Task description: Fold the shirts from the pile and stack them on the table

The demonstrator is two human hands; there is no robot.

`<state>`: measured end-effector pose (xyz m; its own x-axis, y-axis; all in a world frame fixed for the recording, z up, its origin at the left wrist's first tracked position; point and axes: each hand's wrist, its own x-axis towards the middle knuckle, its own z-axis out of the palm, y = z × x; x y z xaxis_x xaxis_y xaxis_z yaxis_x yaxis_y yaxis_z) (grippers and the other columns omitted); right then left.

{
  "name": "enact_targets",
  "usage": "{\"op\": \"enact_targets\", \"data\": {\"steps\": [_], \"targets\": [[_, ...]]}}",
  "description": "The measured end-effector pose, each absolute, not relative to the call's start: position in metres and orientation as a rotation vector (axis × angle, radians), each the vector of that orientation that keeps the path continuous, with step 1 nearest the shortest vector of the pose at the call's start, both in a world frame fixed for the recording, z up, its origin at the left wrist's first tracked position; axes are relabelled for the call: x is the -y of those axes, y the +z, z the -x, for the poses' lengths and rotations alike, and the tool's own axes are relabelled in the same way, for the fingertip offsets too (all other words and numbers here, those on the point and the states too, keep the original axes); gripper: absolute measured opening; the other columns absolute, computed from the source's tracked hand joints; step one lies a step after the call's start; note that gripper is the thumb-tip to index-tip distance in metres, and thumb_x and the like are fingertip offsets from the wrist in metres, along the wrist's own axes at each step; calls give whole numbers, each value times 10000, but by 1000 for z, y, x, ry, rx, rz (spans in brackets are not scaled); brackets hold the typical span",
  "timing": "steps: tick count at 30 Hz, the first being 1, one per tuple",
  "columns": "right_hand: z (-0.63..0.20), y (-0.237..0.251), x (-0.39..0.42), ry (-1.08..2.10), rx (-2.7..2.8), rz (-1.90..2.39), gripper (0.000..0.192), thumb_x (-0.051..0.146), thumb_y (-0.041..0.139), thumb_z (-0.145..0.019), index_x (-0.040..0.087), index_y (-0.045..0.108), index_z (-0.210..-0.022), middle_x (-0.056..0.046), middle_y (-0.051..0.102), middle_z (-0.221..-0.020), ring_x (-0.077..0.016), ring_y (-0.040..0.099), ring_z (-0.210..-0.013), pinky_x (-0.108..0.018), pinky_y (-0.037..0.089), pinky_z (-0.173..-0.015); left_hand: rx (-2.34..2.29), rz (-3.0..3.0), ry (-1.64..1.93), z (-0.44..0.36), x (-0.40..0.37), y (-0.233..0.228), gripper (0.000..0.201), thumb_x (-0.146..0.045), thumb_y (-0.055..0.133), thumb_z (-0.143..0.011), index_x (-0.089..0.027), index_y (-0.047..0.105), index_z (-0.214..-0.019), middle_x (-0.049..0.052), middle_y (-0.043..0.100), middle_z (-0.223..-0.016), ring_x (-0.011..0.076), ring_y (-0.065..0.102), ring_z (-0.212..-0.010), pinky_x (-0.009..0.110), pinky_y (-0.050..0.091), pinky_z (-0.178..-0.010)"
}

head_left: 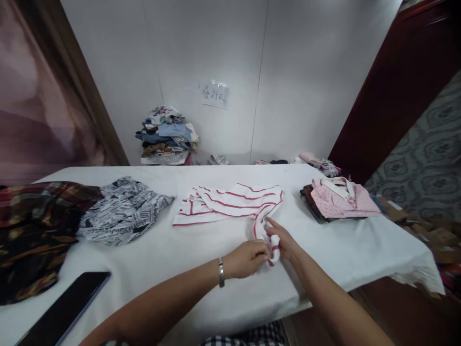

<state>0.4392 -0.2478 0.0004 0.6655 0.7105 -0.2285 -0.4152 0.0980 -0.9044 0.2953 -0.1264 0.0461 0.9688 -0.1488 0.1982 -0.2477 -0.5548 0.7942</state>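
Pinching the striped shirt [234,204] by its sleeve [258,228], left hand [248,258] has fingers closed on the end; right hand [284,240] bears on the same sleeve from the other side, fingers partly behind cloth, so can't tell if it grips or just props; two-sided hold probably keeps the limp end in check; shirt lies mid-table [209,283], sleeve running toward the person, likely for easy reach; print shirt [124,211] and dark clothes [39,230] lie rumpled at left, pink shirt [342,199] tops a stack at right, presumably keeping loose and stacked apart; phone [65,307] lies near left, away from the hands.
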Motion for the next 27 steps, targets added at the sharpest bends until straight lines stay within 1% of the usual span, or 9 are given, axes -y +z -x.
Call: {"op": "enact_targets", "data": {"steps": [3, 5, 8, 11, 16, 18, 21, 24, 27], "targets": [[-458, 25, 272, 716, 308, 1134, 530, 206, 706, -574, 207, 637, -1099, -26, 727, -931, -189, 666, -739, -294, 522, -671, 163, -2298, 268, -315, 108, 44, 215, -304, 441, -883, -315, 648, -939, -35, 686, -959, 172, 654, -884, 297, 529, -806], [-480, 43, 297, 545, 265, 1085, 449, 223, 673, -574, 243, 665, -1022, -12, 723, -982, -219, 673, -866, -336, 533, -761, -63, -2414, 438, -326, 74, 40, 274, -281, 419, -886, -294, 633, -1057, 4, 676, -1067, 191, 638, -963, 320, 514, -866], [-507, 62, 333, 371, 189, 1131, 423, 284, 639, -623, 274, 659, -1045, -28, 722, -975, -268, 670, -931, -420, 547, -768, -246, -2552, 572, -333, 13, 31, 430, -148, 483, -799, -218, 561, -1216, 87, 570, -1285, 262, 477, -1239, 421, 344, -1087], [-518, 72, 352, 298, 211, 1271, 416, 345, 638, -649, 266, 658, -1057, -51, 716, -951, -287, 680, -864, -441, 562, -706, -431, -2807, 622, -335, -32, 23, 526, -108, 519, -744, -162, 504, -1267, 137, 512, -1342, 276, 432, -1276, 430, 352, -1072], [-525, 83, 353, 395, 235, 1544, 469, 350, 728, -618, 236, 676, -1071, -52, 714, -889, -232, 669, -726, -326, 543, -588, -904, -2869, 704, -344, -60, 24, 639, -257, 526, -795, -146, 352, -1400, 190, 400, -1438, 326, 471, -1230, 434, 437, -943], [-531, 82, 350, 447, 281, 1744, 544, 369, 769, -615, 231, 660, -1130, -53, 719, -897, -216, 661, -731, -291, 525, -586, -961, -2860, 488, -349, -66, 28, 593, -243, 524, -783, -181, 422, -1364, 171, 459, -1402, 310, 548, -1146, 399, 466, -879], [-539, 76, 350, 489, 429, 2100, 589, 357, 843, -528, 228, 689, -1082, -29, 716, -801, -191, 634, -677, -259, 493, -577, -995, -2813, 239, -352, -75, 38, 330, -229, 487, -788, -168, 642, -1072, 151, 651, -1152, 285, 634, -995, 360, 482, -805], [-539, 76, 356, 802, 602, 2237, 392, 332, 868, -465, 213, 740, -816, -6, 683, -658, -177, 609, -609, -241, 463, -536, -1037, -2769, 289, -337, -81, 58, 281, -272, 408, -827, -172, 663, -891, 131, 701, -1018, 264, 649, -951, 328, 490, -755], [-535, 87, 366, 1151, 719, 2055, 242, 378, 818, -567, 180, 699, -638, 2, 656, -606, -152, 578, -549, -235, 446, -507, -1026, -2627, 512, -302, -82, 76, 317, -321, 344, -846, -212, 642, -856, 62, 722, -883, 227, 664, -848, 302, 501, -704]]}}
